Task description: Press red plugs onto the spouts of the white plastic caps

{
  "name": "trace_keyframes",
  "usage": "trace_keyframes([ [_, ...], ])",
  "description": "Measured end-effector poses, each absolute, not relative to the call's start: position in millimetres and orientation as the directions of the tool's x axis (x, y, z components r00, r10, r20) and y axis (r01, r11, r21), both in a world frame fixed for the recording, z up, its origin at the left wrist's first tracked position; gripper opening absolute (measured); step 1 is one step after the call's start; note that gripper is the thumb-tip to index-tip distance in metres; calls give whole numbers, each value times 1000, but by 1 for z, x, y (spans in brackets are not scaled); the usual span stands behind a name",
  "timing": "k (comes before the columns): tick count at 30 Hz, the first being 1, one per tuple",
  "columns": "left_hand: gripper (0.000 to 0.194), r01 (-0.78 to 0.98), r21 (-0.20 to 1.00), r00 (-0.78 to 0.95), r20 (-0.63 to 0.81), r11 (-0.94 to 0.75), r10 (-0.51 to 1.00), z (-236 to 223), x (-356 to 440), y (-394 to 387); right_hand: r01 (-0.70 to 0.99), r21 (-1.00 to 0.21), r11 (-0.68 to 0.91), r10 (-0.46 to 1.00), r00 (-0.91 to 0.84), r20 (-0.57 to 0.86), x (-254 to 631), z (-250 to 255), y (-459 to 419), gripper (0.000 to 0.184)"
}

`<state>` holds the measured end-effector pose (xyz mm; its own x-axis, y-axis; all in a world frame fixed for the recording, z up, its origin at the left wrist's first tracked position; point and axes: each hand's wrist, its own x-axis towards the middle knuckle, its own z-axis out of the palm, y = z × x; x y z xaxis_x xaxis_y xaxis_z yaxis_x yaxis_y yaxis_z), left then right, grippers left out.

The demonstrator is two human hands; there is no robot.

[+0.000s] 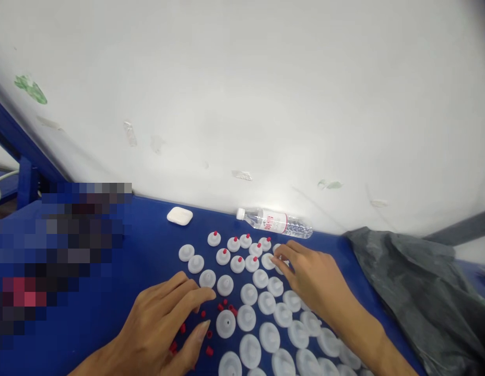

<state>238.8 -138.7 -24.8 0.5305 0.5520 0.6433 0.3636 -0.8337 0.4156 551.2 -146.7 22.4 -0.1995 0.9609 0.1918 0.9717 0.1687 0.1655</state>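
Several white round caps (265,303) lie in rows on a blue table (140,250). Those in the far rows carry small red plugs (239,259); the nearer ones have none. Loose red plugs (222,307) are scattered by my left hand (164,326), which rests on the table with curled fingers over them, thumb near a white cap (225,324). My right hand (310,279) reaches over the caps, its fingertips pinched at a cap in the far rows (268,260); whether they hold a plug is hidden.
A clear water bottle (275,222) lies on its side at the table's far edge against a white wall. A small white case (179,215) sits left of it. A dark grey bag (418,292) covers the right side. A blurred patch fills the left.
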Motion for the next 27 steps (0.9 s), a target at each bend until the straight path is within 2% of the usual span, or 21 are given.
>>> trace_keyframes([
  [4,30,371,397,532,650,-839,543,-24,238,-137,970,168,176,961,-206,184,546,23,-148,14],
  [10,29,369,372,540,660,-852,522,-21,239,-134,932,147,330,919,-353,173,531,23,-153,34],
  [13,29,363,349,541,676,-864,500,-19,240,-132,931,113,347,920,-361,153,526,16,-151,31],
  [19,28,359,361,531,679,-860,507,-18,242,-130,945,-19,326,922,-313,228,531,18,-149,17],
  [21,28,368,364,521,681,-856,514,-18,242,-131,921,-194,337,919,-277,279,529,30,-155,14],
  [24,36,393,339,531,675,-855,512,-20,242,-133,724,-594,349,933,-207,296,514,51,-168,7],
  [25,45,397,329,544,668,-857,508,-21,242,-134,648,-685,333,942,-198,270,508,57,-173,7],
  [27,60,385,305,572,662,-871,484,-23,242,-135,537,-786,306,950,-220,220,495,62,-183,10],
])
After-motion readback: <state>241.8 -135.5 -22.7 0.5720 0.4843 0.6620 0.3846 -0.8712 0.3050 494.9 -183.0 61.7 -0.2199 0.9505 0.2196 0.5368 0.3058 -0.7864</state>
